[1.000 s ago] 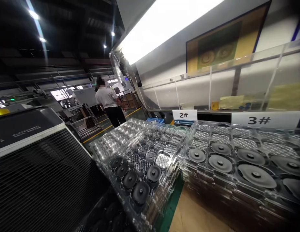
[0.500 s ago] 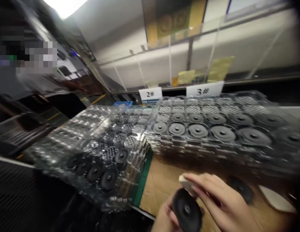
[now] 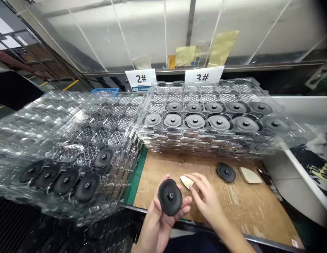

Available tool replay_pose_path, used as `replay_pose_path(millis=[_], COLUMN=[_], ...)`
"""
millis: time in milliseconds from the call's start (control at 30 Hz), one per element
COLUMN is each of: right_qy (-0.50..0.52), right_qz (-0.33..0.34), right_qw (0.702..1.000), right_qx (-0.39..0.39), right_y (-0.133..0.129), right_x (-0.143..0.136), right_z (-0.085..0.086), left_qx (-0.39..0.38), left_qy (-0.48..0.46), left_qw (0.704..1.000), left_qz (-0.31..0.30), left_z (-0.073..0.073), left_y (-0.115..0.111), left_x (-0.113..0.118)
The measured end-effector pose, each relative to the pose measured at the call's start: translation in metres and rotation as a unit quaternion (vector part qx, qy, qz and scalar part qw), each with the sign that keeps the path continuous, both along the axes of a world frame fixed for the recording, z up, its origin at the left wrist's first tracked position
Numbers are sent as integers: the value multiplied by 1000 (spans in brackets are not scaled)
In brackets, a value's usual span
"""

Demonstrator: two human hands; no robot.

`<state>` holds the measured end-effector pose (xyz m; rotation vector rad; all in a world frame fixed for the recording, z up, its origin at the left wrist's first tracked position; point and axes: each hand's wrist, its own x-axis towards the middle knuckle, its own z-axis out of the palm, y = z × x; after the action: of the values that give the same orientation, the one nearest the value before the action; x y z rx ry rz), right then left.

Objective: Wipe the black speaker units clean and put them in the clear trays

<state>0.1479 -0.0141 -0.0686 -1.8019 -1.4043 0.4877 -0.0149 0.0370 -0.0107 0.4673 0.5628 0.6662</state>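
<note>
My left hand (image 3: 159, 226) holds a black oval disc (image 3: 167, 205) with a small metal stud at its centre, tilted up towards me. The fingers wrap round its edge from behind and below. In my right hand (image 3: 207, 202), a small cream wedge-shaped pad (image 3: 185, 181) is pinched between thumb and fingers, just right of the disc and apart from it. Both hands are above the brown work board (image 3: 203, 163). A second black disc (image 3: 226, 172) lies on that board to the right, beside another cream piece (image 3: 250, 175) with one rounded side.
Stacked transparent trays (image 3: 179, 135) stand behind the board with two rows of discs. More transparent trays (image 3: 74, 154) on the left hold several black discs. Labels "2#" (image 3: 140, 78) and "3#" (image 3: 203, 74) stand behind. A white bin (image 3: 287, 168) is at the right.
My view has swung so the trays and board sit further left and higher, and the picture is sharper. Both hands keep their hold, and the disc now faces me more squarely.
</note>
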Motion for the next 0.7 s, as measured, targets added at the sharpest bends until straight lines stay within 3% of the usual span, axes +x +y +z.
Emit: replay_pose_path(millis=[33,67,133,200,233,467,533,633,700], right_qy=[6,10,15,17,14,-81,-99,-64,-47], right_qz=[5,8,6,9,18,128,147,140,122], right_qw=[1000,1000,1000,1000,999,986,982,985,990], right_qx=[1,2,5,17,26,63,66,75,58], right_y=[-3,-6,-15,-24,-28,-33,-30,-27,-25], right_x=[0,1,1,0,0,14,18,14,5], right_z=[7,13,20,23,24,37,45,53,53], left_qx=[95,215,439,553,572,565,514,350,265], left_qy=[56,121,245,314,327,338,328,310,308], left_qw=[994,969,864,771,753,752,791,874,899], left_qz=[16,28,39,20,6,-25,-54,-134,-160], left_z=[0,-1,-4,-7,-8,-7,-4,-2,-5], left_y=[-1,-2,-2,-1,0,1,3,8,9], left_x=[-1,-1,-1,0,0,-1,-1,-2,-4])
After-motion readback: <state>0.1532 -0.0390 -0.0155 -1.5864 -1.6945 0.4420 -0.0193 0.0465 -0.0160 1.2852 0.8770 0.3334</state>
